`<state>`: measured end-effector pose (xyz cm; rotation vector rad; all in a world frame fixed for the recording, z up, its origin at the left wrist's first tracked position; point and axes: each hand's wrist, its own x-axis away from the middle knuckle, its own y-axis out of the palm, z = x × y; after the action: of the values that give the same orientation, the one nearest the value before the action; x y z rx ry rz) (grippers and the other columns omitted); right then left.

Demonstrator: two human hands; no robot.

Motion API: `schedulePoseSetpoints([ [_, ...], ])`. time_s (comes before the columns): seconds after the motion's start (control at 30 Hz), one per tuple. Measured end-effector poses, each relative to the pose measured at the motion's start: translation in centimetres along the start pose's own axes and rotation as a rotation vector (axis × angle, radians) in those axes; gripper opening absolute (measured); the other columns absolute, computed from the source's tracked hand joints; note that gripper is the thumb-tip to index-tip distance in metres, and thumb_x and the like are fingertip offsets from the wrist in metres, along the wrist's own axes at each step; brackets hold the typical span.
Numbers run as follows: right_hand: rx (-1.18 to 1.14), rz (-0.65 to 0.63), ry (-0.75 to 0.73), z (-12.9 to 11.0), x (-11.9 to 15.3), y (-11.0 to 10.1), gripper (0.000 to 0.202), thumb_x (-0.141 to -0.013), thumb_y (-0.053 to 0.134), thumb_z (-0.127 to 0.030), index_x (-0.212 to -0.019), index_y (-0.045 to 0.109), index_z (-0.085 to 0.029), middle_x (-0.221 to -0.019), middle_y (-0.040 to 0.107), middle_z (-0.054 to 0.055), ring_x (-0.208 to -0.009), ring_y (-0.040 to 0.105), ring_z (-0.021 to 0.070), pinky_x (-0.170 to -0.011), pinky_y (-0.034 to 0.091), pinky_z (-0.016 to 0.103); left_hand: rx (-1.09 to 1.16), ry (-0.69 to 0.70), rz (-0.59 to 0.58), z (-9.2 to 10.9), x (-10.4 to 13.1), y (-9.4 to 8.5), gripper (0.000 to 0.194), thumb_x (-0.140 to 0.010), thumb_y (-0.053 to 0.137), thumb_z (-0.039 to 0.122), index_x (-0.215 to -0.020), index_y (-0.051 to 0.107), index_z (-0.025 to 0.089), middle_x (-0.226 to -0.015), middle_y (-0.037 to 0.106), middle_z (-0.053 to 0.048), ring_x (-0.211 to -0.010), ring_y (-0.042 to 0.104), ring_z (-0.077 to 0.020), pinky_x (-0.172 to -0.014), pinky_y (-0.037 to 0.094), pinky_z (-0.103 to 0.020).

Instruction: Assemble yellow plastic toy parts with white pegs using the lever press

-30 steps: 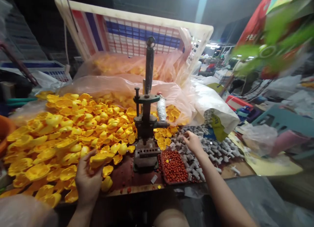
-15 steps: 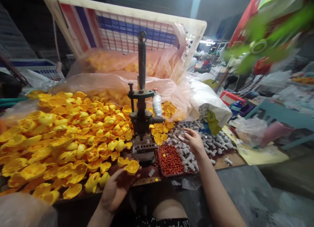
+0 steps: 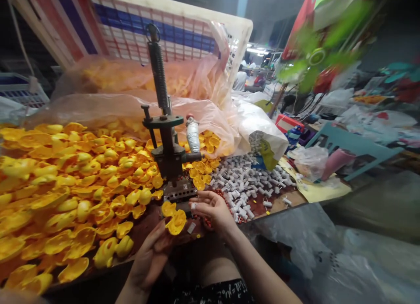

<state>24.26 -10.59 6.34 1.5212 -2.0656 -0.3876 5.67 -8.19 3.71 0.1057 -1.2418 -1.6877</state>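
In my left hand is a yellow plastic shell half, shaped like part of a toy duck, its hollow side facing up. The fingers support it from below, just in front of a hand press. My right hand pinches a small white plastic part close to the right of the shell, apart from it. Beneath that hand lie red beads, their tray mostly hidden. A heap of white-grey plastic parts with thin pins spreads to the right.
Many yellow shell pieces cover the left of the table. Behind them lean a pink plastic bag and a white crate. A green fan spins at upper right. One small grey piece lies near the table's front edge.
My right hand has come left from the white-grey heap to beside the shell, carrying the small white part. My left hand still holds the shell. The view has turned rightward.
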Motion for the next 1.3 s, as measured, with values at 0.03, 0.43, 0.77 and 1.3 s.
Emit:
schedulePoseSetpoints([
  [0.03, 0.014, -0.014, 0.004, 0.0, 0.2, 0.0, 0.055, -0.048, 0.085, -0.022, -0.097, 0.061, -0.015, -0.088, 0.07, 0.005, -0.08, 0.068, 0.018, -0.073, 0.055, 0.029, 0.022, 0.009, -0.01, 0.1, 0.1, 0.1, 0.035, -0.087, 0.045, 0.009, -0.114, 0.065, 0.018, -0.112, 0.069, -0.006, -0.107, 0.063, -0.0199, -0.094, 0.05, -0.03],
  [0.43, 0.628, -0.13, -0.409, 2.4, 2.2, 2.2, 0.012, -0.075, 0.066, -0.028, -0.081, 0.068, -0.018, -0.101, 0.062, 0.009, -0.092, 0.062, 0.0187, -0.071, 0.055, 0.027, 0.057, 0.077, -0.108, -0.1, 0.1, -0.1, 0.027, -0.087, 0.046, 0.011, -0.102, 0.068, 0.013, -0.103, 0.072, -0.008, -0.102, 0.064, -0.0199, -0.099, 0.045, -0.034],
  [0.77, 0.653, -0.127, -0.454, 2.0, 2.0, 2.2, 0.009, -0.078, 0.062, -0.025, -0.085, 0.064, -0.02, -0.089, 0.063, 0.006, -0.085, 0.06, 0.0182, -0.076, 0.049, 0.029, 0.067, 0.149, -0.117, 0.2, 0.4, -0.3, 0.024, -0.086, 0.05, 0.011, -0.1, 0.069, 0.015, -0.104, 0.071, -0.007, -0.109, 0.061, -0.0212, -0.102, 0.041, -0.033],
  [1.3, 0.559, -0.061, -0.384, 3.5, 2.1, 3.4, 0.029, -0.079, 0.065, -0.032, -0.105, 0.06, -0.02, -0.093, 0.064, 0.007, -0.083, 0.06, 0.0191, -0.074, 0.05, 0.03, 0.08, 0.205, -0.227, -0.3, 1.4, -0.7, 0.038, -0.079, 0.054, 0.007, -0.113, 0.064, 0.019, -0.117, 0.067, -0.005, -0.104, 0.063, -0.0189, -0.092, 0.047, -0.026],
])
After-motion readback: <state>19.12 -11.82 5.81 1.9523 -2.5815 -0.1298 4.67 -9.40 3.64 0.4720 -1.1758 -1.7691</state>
